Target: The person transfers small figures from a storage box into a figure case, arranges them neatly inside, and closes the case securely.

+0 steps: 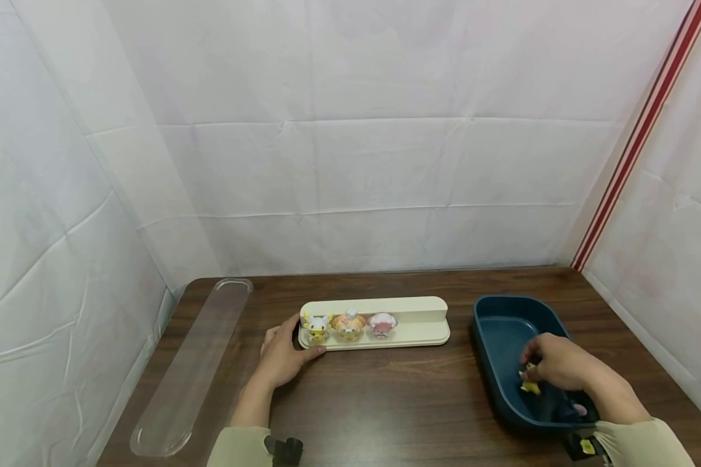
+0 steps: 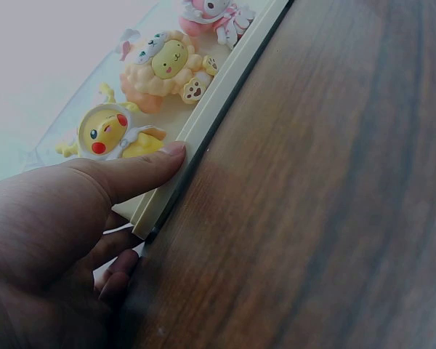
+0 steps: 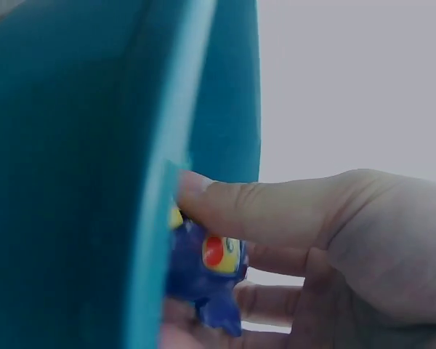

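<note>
A cream tray (image 1: 420,318) lies mid-table with three small figures at its left end: yellow (image 1: 318,327), orange (image 1: 348,324) and pink (image 1: 382,323). My left hand (image 1: 292,347) grips the tray's left end, its thumb (image 2: 138,171) lying along the front rim (image 2: 203,123) beside the yellow figure (image 2: 112,132). My right hand (image 1: 540,370) is down inside a dark blue bin (image 1: 505,301). There its thumb (image 3: 261,211) and fingers pinch a small blue and yellow figure (image 3: 211,269) against the bin's wall (image 3: 73,145).
A long clear plastic lid (image 1: 193,363) lies along the table's left edge. The right half of the cream tray carries nothing. White fabric walls close in the table at the back and on both sides. Bare wood lies between tray and bin.
</note>
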